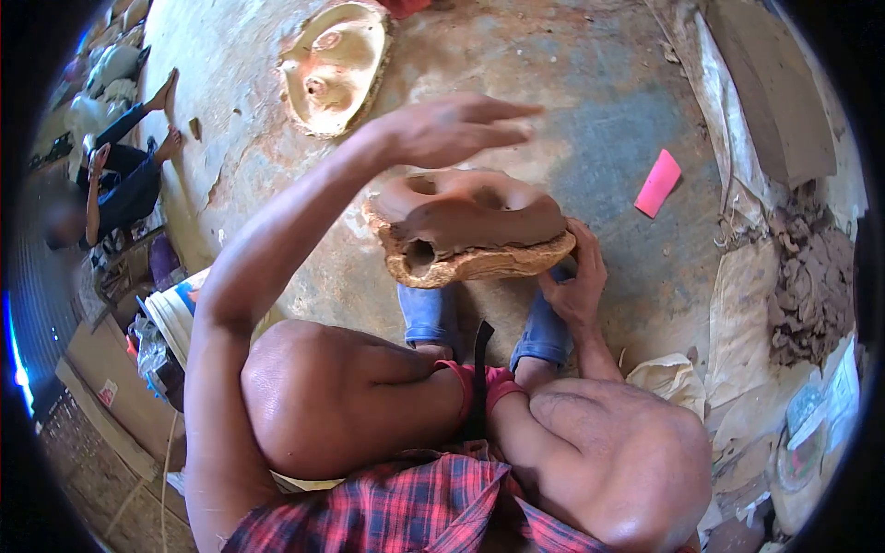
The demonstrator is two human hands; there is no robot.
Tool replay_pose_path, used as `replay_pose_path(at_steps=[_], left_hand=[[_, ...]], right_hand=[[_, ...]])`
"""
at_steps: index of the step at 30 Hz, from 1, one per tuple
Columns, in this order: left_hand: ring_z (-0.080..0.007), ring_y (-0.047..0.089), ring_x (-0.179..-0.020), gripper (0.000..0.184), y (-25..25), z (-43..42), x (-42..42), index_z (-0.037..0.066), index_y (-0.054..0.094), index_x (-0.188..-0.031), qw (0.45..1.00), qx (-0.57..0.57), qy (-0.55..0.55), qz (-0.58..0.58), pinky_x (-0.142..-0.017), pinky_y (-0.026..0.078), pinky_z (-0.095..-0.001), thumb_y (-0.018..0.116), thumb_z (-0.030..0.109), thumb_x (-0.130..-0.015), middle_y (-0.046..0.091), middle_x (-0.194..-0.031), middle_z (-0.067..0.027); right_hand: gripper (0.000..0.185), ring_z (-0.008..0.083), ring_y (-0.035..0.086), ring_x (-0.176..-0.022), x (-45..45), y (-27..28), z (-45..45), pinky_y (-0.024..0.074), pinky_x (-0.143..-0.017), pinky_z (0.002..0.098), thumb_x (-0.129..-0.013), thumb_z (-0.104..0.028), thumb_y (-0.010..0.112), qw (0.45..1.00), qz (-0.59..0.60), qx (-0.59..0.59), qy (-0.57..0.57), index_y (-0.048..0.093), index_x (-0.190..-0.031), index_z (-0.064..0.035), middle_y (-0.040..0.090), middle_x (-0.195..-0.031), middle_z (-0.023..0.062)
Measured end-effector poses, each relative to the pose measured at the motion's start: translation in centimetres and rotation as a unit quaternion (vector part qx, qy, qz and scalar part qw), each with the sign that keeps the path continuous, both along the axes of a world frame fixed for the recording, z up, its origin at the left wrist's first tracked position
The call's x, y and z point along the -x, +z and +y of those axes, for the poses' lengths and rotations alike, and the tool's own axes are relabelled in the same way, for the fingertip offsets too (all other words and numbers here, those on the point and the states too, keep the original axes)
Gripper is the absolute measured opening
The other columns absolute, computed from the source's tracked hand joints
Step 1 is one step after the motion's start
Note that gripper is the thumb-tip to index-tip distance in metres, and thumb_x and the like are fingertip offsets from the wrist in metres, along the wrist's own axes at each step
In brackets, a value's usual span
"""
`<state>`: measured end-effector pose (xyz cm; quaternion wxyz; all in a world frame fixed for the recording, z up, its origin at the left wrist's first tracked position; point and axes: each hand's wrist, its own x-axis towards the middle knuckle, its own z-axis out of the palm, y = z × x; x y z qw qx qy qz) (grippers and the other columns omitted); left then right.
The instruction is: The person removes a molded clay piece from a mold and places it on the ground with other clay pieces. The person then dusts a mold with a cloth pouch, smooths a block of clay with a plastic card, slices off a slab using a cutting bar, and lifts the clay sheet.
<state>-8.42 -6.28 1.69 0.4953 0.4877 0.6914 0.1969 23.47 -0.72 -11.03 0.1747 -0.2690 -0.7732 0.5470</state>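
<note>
A mould (479, 263) with a rough, tan, crusty outer edge is held up in front of my shins, tilted toward me. Smooth brown clay (484, 221) covers its upper face, with rounded hollows in it and a dark hole at its left end. My right hand (581, 276) grips the mould's right end, thumb below and fingers along the side. Above the far side of the clay, my left hand (466, 129) is raised with its fingers stretched out and nothing in it; it is slightly blurred.
A cream hollow mould (334, 69) lies on the floor at the far left. A pink piece (658, 184) lies on the right. Lumps of grey-brown clay (811, 286) are heaped at the right edge. A white bucket (171, 318) stands at left, and another person (124, 189) sits beyond it.
</note>
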Motion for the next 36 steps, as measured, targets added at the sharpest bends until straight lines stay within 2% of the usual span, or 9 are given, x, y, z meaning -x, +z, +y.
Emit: replay_pose_path(at_steps=[4, 6, 9, 12, 14, 20, 27, 32, 36], left_hand=[[-0.0326, 0.054, -0.142, 0.071, 2.0, -8.4, 1.3, 0.011, 0.047, -0.158, 0.984, -0.003, 0.161, 0.074, -0.12, 0.04, -0.0415, 0.051, 0.058, -0.105, 0.051, -0.157, -0.0209], [-0.0283, 0.039, -0.153, 0.075, 0.6, -13.2, 0.5, 0.005, 0.04, -0.161, 0.961, 0.014, 0.275, 0.005, -0.126, 0.03, -0.0432, 0.05, 0.055, -0.107, 0.043, -0.165, -0.0154], [-0.0283, 0.038, -0.153, 0.077, -4.4, -18.3, -2.6, 0.003, 0.036, -0.162, 0.913, -0.06, 0.397, -0.069, -0.126, 0.028, -0.0427, 0.047, 0.056, -0.108, 0.042, -0.165, -0.0156], [-0.0284, 0.039, -0.152, 0.08, -6.3, -19.8, -5.0, 0.002, 0.033, -0.164, 0.892, -0.067, 0.432, -0.109, -0.126, 0.027, -0.0426, 0.038, 0.06, -0.109, 0.041, -0.166, -0.0154], [-0.0318, 0.048, -0.146, 0.072, -6.8, -19.6, -5.8, 0.003, 0.04, -0.161, 0.873, -0.149, 0.453, -0.097, -0.12, 0.037, -0.0424, 0.037, 0.054, -0.11, 0.05, -0.159, -0.0186], [-0.0386, 0.061, -0.132, 0.073, -7.7, -20.2, -7.9, 0.004, 0.047, -0.157, 0.868, -0.163, 0.462, 0.074, -0.111, 0.045, -0.0413, 0.029, 0.057, -0.11, 0.061, -0.144, -0.0287], [-0.0408, 0.071, -0.116, 0.084, -9.1, -20.7, -10.2, 0.001, 0.04, -0.16, 0.825, -0.231, 0.488, 0.166, -0.1, 0.054, -0.0418, 0.027, 0.065, -0.106, 0.067, -0.132, -0.0303], [-0.039, 0.072, -0.115, 0.09, -9.7, -22.6, -11.2, 0.0, 0.042, -0.158, 0.798, -0.256, 0.539, 0.079, -0.097, 0.055, -0.0458, 0.025, 0.07, -0.105, 0.067, -0.133, -0.0298], [-0.0254, 0.072, -0.098, 0.091, -12.3, -24.1, -10.4, -0.002, 0.064, -0.138, 0.714, -0.297, 0.619, -0.133, -0.088, 0.057, -0.0384, 0.024, 0.072, -0.105, 0.074, -0.108, -0.0168]], right_hand=[[0.075, 0.0387, 0.062, -0.127, 0.2, 0.4, -0.1, 0.0532, -0.105, 0.0453, -0.072, -0.012, 0.092, 1.0, 0.005, 0.008, -0.01, 0.058, -0.138, -0.0032, 0.063, -0.136, 0.0192], [0.074, 0.0389, 0.063, -0.126, 0.2, 0.4, -0.2, 0.0534, -0.105, 0.0454, -0.072, -0.012, 0.092, 1.0, 0.008, 0.009, -0.012, 0.058, -0.138, -0.0026, 0.063, -0.135, 0.0197], [0.075, 0.0382, 0.063, -0.126, -0.6, -0.1, -0.6, 0.0552, -0.102, 0.0445, -0.072, -0.011, 0.092, 0.997, -0.023, -0.07, 0.007, 0.058, -0.138, -0.0015, 0.063, -0.135, 0.0206], [0.074, 0.0354, 0.065, -0.125, -0.9, -0.4, -0.8, 0.0583, -0.099, 0.0422, -0.072, -0.011, 0.092, 0.997, -0.018, -0.072, 0.007, 0.058, -0.137, -0.0001, 0.062, -0.136, 0.0202], [0.073, 0.0317, 0.066, -0.123, -0.8, -0.4, -0.9, 0.0603, -0.097, 0.0401, -0.074, -0.011, 0.092, 1.0, -0.009, 0.0, -0.014, 0.058, -0.137, 0.0006, 0.062, -0.137, 0.019], [0.073, 0.0302, 0.068, -0.122, -0.2, 0.2, 0.0, 0.0604, -0.097, 0.0387, -0.074, -0.011, 0.092, 1.0, -0.019, 0.005, 0.014, 0.058, -0.138, 0.0004, 0.061, -0.139, 0.0182], [0.068, 0.0375, 0.069, -0.117, -0.9, 2.6, -0.7, 0.0584, -0.095, 0.043, -0.075, -0.009, 0.091, 0.99, -0.065, -0.115, 0.048, 0.059, -0.135, -0.0019, 0.067, -0.129, 0.0184], [0.059, 0.0385, 0.069, -0.103, -1.7, 3.6, -2.7, 0.0565, -0.089, 0.0446, -0.072, -0.02, 0.094, 0.976, -0.039, -0.193, 0.097, 0.063, -0.119, -0.0034, 0.07, -0.111, 0.0154], [0.051, 0.0378, 0.069, -0.092, -1.6, 4.6, -3.4, 0.0572, -0.079, 0.045, -0.071, -0.022, 0.094, 0.959, -0.037, -0.237, 0.151, 0.065, -0.109, -0.0036, 0.068, -0.102, 0.0138]])
